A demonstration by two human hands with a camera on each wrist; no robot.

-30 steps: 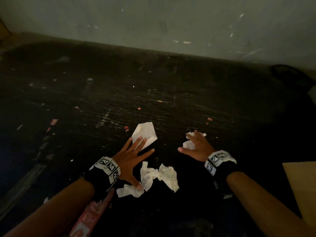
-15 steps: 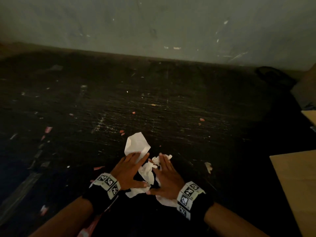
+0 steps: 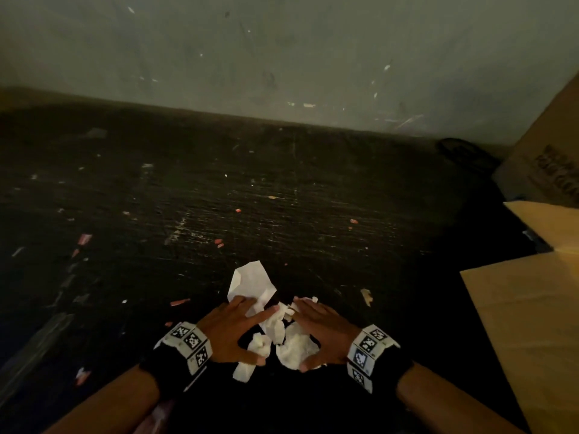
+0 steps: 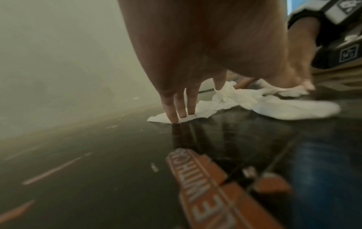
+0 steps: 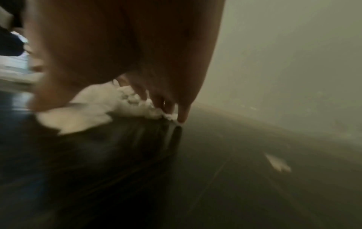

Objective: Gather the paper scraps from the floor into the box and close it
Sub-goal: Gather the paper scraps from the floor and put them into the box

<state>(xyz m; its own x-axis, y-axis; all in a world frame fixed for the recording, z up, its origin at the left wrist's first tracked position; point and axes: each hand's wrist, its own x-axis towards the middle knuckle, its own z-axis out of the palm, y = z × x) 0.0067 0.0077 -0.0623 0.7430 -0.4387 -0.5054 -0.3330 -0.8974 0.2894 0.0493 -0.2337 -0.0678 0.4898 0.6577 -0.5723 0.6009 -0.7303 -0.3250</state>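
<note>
Several white paper scraps lie bunched in a small pile on the dark floor, with one flatter sheet at its far side. My left hand lies on the pile's left side, and its straight fingers press the sheet down. My right hand cups the pile's right side, fingertips on the floor and the thumb against a crumpled wad. The open cardboard box's flap lies to the right, apart from both hands.
One small loose scrap lies between the pile and the box. Pink bits dot the floor. An orange printed wrapper lies under my left wrist. A second cardboard box stands at the far right by the grey wall.
My hands were apart a second ago. The right hand slid left with its scrap and the left hand drew the sheet back, so the scraps now sit in one pile between them.
</note>
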